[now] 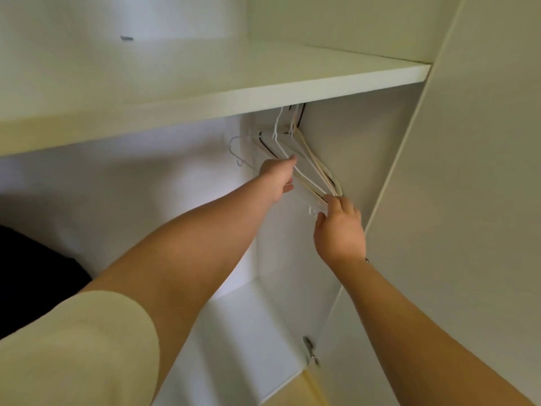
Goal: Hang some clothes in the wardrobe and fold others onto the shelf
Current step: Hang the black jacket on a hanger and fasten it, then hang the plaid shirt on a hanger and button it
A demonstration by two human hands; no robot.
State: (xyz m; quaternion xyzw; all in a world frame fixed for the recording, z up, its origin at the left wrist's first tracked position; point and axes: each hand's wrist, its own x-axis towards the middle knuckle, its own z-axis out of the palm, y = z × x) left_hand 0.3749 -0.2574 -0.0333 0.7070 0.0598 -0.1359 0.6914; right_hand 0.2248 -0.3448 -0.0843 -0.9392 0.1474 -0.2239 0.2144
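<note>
Several thin hangers, white, cream and black, hang bunched under the wardrobe shelf against the right inner wall. My left hand reaches in and its fingers curl round a white hanger near the top of the bunch. My right hand pinches the lower ends of the hangers between thumb and fingers. No clothes hang on them.
The wardrobe's open door stands at the right, with a metal hinge low down. A single wire hook hangs further left. Something dark sits at the left edge. The white back wall is behind.
</note>
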